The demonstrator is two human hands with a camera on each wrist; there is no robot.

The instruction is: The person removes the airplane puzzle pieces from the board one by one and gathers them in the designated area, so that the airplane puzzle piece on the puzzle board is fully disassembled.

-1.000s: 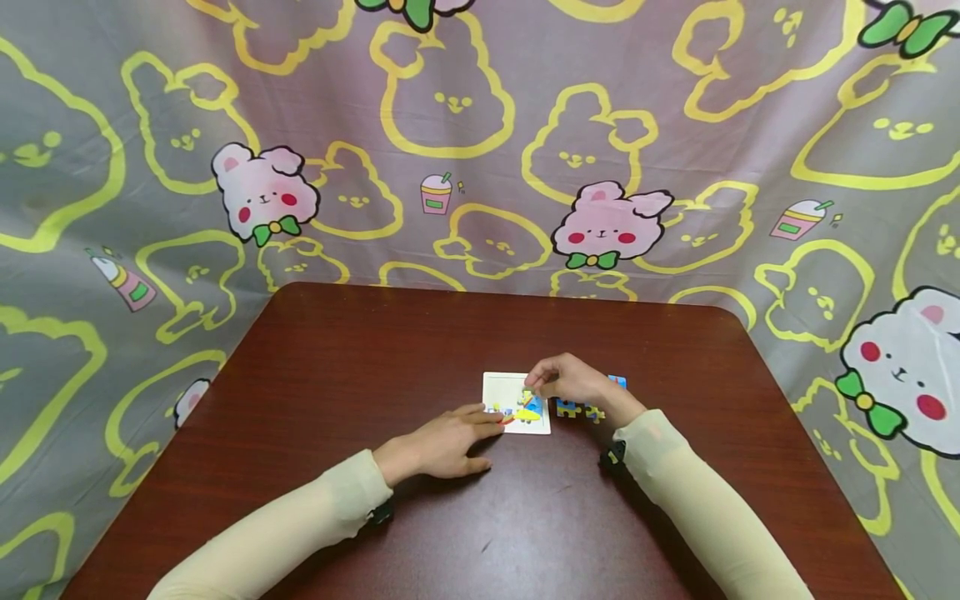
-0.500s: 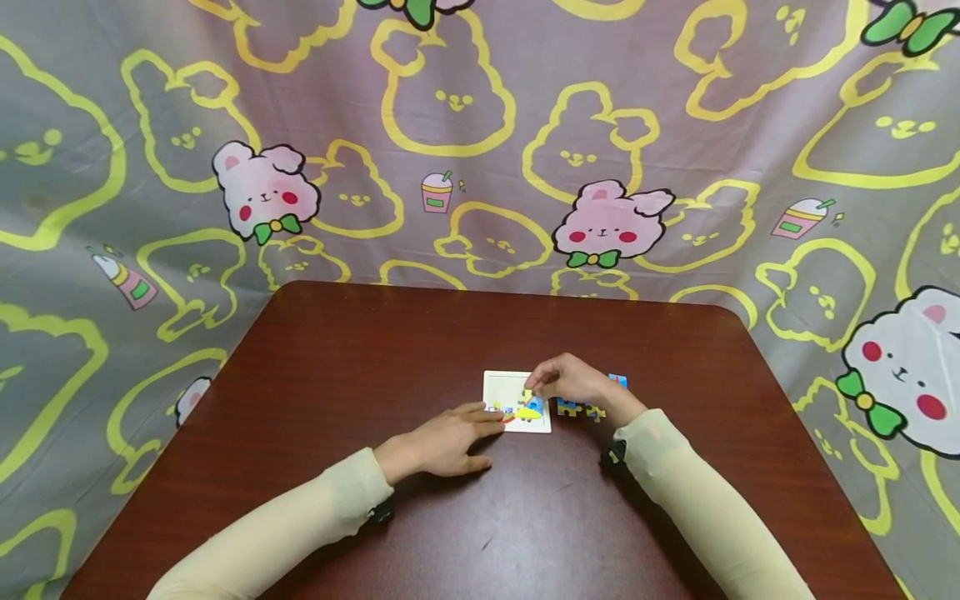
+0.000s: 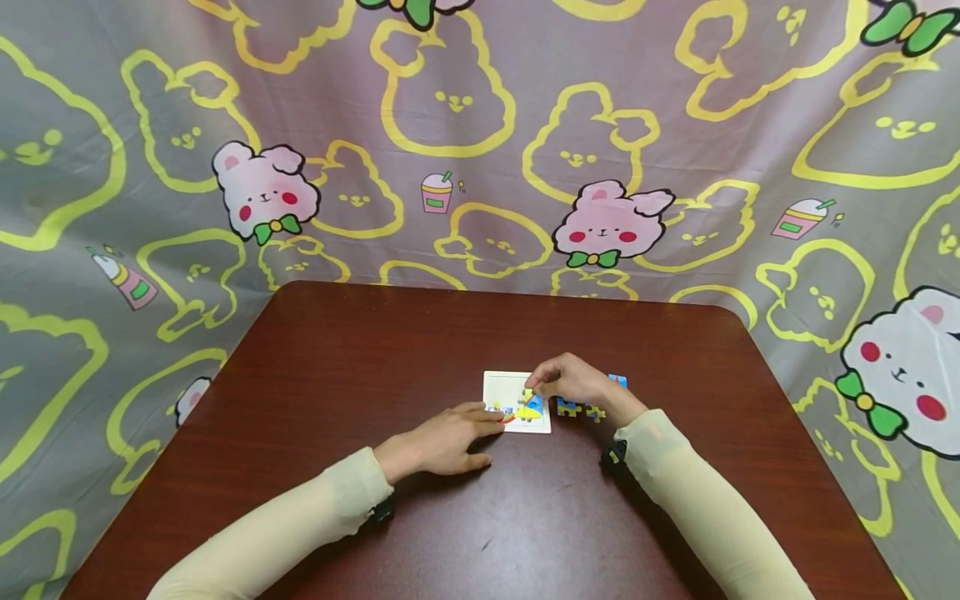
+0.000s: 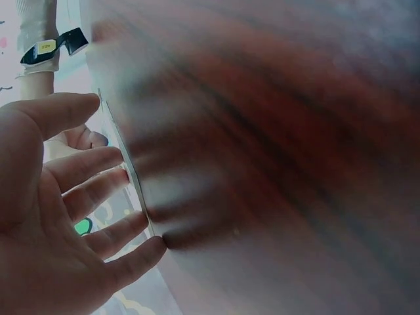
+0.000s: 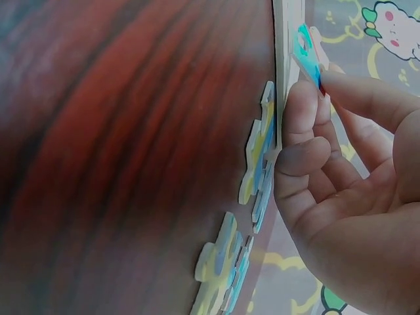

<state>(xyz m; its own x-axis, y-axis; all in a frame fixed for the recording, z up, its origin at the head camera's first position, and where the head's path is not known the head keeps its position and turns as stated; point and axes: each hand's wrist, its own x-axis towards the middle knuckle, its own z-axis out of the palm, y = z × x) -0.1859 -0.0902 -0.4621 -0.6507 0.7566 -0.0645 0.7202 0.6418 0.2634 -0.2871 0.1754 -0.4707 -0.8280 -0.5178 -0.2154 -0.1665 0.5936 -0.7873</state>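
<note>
Puzzle tray is laid flat on a red-brown surface, just right of centre in the lower half of the head view. Behind the surface and along both sides of the frame, a greyish cloth printed with yellow animal outlines is hung. The hands are held apart: the left hand is spread, fingertips placed at the tray's lower left, while by the right hand a puzzle piece is pinched at the tray's right part. The tray's picture is partly covered by the hands, and loose pieces to its right are partly hidden by the right arm. The pinched piece is hard to make out in the head view; its blue-green face is shown by the right wrist view. Only by the left wrist view is a yellow label shown on the other wrist's black band.
</note>
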